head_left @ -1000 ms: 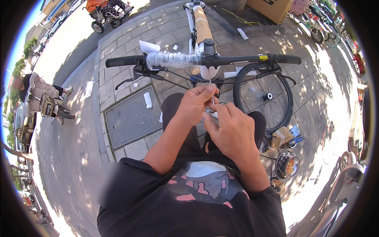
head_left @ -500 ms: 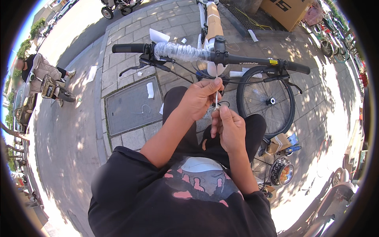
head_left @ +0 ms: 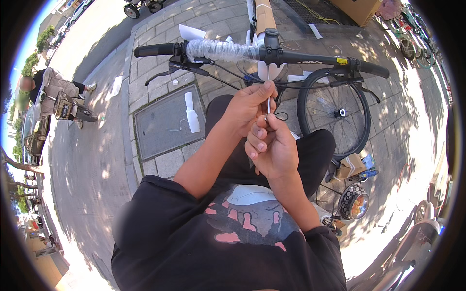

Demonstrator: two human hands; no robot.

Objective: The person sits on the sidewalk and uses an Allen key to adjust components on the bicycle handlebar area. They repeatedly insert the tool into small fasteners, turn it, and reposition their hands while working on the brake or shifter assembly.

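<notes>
My left hand (head_left: 249,104) pinches a thin pale cable (head_left: 268,102) that runs up toward the stem (head_left: 271,46) of a black bicycle handlebar (head_left: 303,61). Just below, my right hand (head_left: 274,145) is closed on the same cable's lower part, with thumb raised and fingers curled. Clear wrap (head_left: 221,50) covers the bar's left half. Black brake levers hang at both ends, with dark cables looping just above my hands. The front wheel (head_left: 340,112) lies behind at the right. The tip of the cable at my right fingertips is too small to make out.
Paving holds a metal cover (head_left: 160,136), white scraps (head_left: 191,111), a small carton (head_left: 350,164) and a basket-like container (head_left: 347,199). A person on a scooter (head_left: 63,102) is at the left, beside the road. More bicycles (head_left: 417,53) stand at the upper right.
Both my hands have shifted upward in the picture. My right hand has turned and now curls upright around the cable's lower part, close under my left hand.
</notes>
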